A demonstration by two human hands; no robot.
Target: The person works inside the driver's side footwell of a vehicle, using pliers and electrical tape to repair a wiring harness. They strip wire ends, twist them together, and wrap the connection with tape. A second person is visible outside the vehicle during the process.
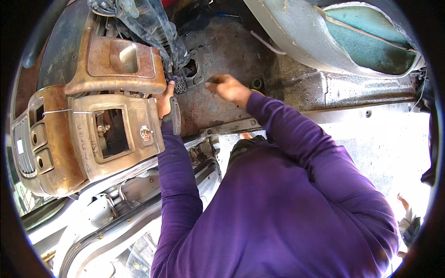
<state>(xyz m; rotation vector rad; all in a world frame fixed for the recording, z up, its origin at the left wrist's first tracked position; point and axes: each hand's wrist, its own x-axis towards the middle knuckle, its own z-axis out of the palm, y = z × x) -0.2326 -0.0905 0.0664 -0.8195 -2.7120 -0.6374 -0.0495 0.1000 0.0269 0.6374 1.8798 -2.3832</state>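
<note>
My left hand [164,103] reaches past the lower edge of the brown dashboard [121,88], beside a black ribbed pedal pad [180,85]. Its thumb lies along the pad's left side; the other fingers are mostly hidden, so its grip cannot be told. A grey lever handle [174,116] stands in front of that wrist. My right hand [228,89] is over the worn cab floor, right of the pedal, with fingers curled together and smeared by motion. Anything in them is too small or blurred to make out. Ahead of it, the floor has an opening with a metal rim [198,65].
A worn seat shell [296,34] with a teal inside fills the far right. A blue-handled tool [228,15] lies on the far floor. A dark ring-shaped part [257,83] sits by my right wrist. The metal door sill [227,127] runs before my body.
</note>
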